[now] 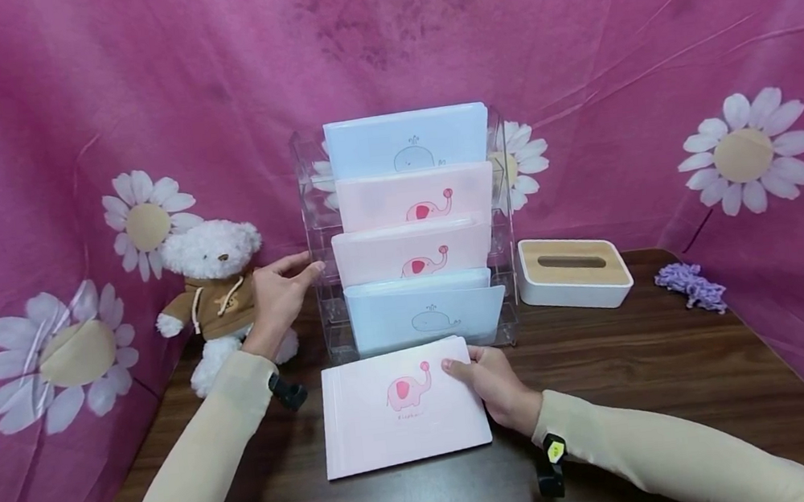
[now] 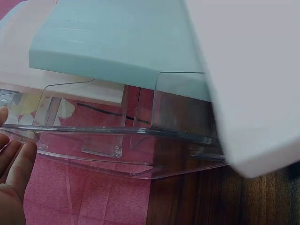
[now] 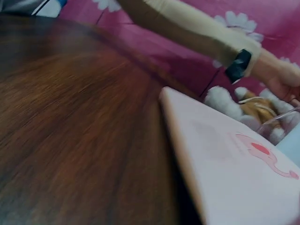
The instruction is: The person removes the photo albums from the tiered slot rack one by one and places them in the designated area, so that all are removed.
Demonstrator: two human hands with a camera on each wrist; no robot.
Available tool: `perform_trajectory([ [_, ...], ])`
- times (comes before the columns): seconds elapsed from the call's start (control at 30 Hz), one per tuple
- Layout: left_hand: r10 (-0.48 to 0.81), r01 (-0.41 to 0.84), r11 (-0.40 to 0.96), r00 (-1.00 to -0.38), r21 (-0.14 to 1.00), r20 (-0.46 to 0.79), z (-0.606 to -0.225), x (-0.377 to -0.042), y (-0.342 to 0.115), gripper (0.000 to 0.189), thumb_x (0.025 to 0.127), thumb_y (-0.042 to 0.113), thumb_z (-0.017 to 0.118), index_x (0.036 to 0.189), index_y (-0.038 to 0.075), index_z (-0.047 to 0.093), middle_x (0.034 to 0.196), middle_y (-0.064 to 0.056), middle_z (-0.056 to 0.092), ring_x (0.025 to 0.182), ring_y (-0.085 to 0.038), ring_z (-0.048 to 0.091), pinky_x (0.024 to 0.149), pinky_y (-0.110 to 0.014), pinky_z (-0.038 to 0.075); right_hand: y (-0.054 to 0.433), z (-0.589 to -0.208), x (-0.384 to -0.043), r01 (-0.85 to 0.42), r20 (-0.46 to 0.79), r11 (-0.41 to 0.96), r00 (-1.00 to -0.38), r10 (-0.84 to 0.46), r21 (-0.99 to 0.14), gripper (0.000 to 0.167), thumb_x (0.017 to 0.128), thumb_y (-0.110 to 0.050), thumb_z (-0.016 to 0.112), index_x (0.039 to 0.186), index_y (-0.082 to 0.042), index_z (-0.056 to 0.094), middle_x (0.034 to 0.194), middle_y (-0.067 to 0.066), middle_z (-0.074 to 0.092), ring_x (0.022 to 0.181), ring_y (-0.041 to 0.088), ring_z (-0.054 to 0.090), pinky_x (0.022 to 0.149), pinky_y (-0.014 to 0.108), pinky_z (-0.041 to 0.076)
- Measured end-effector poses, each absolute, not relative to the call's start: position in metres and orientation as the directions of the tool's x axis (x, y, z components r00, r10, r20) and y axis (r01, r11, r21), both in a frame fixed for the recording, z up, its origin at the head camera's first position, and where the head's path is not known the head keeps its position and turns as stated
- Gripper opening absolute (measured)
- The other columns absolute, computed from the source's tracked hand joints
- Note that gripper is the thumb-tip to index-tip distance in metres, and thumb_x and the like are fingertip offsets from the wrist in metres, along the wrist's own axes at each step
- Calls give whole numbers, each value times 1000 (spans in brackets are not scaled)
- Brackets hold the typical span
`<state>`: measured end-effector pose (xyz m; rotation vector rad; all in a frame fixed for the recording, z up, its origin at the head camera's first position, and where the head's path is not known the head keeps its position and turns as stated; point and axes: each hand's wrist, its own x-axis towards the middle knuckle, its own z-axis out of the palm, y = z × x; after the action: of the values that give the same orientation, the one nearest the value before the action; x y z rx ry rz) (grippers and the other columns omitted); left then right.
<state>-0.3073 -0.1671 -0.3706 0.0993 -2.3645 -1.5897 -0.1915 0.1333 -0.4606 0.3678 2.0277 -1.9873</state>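
A clear plastic rack [image 1: 327, 307] stands on the table with blue whale booklets [image 1: 423, 314] and pink elephant booklets [image 1: 374, 258] leaning in its stepped tiers. My left hand [image 1: 280, 295] is at the rack's left side panel, thumb on one side of the edge and fingers on the other. In the left wrist view, only the fingertips [image 2: 18, 166] show beside that edge. A pink booklet [image 1: 375, 423] with an elephant drawing is in my right hand [image 1: 498, 387], gripped at its right side, thumb on the cover. It is in front of the lowest tier.
A white teddy bear [image 1: 221, 301] in a brown hoodie sits left of the rack, close behind my left hand. Right of the rack are a white tissue box [image 1: 577, 299] with a wooden lid and a purple fuzzy bundle [image 1: 692, 286]. Pink flowered cloth [image 1: 593, 47] surrounds the table.
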Motion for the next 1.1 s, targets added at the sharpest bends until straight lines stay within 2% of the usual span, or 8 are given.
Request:
perform_trajectory([
  [0.13,-219,121,416,-949,901,228,-372,-308,-167,38,86,31,82,118,11,77,110,-15,77,86,-8,61,65,-13,44,134,-467,-190,370,-374,107,-927,-21,-923,36,101,-14,60,133,1,61,104,14,75,82,17,73,70,35,62],
  [0.27,-217,124,436,-947,891,238,-372,-308,-166,39,85,34,82,118,12,78,108,-15,78,80,-3,57,64,-14,42,137,-470,-190,361,-368,146,-930,-22,-921,37,100,-8,56,135,4,58,110,16,72,85,17,70,72,32,60],
  [0.5,-221,122,417,-948,901,231,-371,-308,-167,40,85,33,82,118,12,77,109,-15,78,78,-2,58,62,-15,44,143,-471,-191,314,-325,212,-946,-18,-926,37,94,-1,63,131,7,61,111,17,74,88,17,71,75,33,61],
  [0.7,-214,110,401,-954,909,210,-372,-307,-168,40,86,34,82,119,12,77,110,-15,77,78,-2,58,63,-15,45,146,-472,-191,330,-345,224,-938,-30,-917,37,93,-2,66,129,4,63,108,13,76,89,17,72,76,34,62],
  [0.87,-218,125,408,-949,904,230,-372,-307,-167,40,85,33,82,118,11,77,111,-14,77,82,-2,58,64,-14,45,150,-471,-191,325,-344,221,-938,-52,-919,35,92,-4,68,127,3,65,110,15,77,89,18,73,77,34,62],
  [1.1,-220,111,428,-950,897,223,-373,-308,-168,39,86,32,82,119,12,77,104,-17,78,72,-7,54,56,-18,39,158,-469,-197,259,-281,242,-958,-59,-935,39,91,-4,68,130,4,64,118,20,75,96,18,71,84,32,60],
])
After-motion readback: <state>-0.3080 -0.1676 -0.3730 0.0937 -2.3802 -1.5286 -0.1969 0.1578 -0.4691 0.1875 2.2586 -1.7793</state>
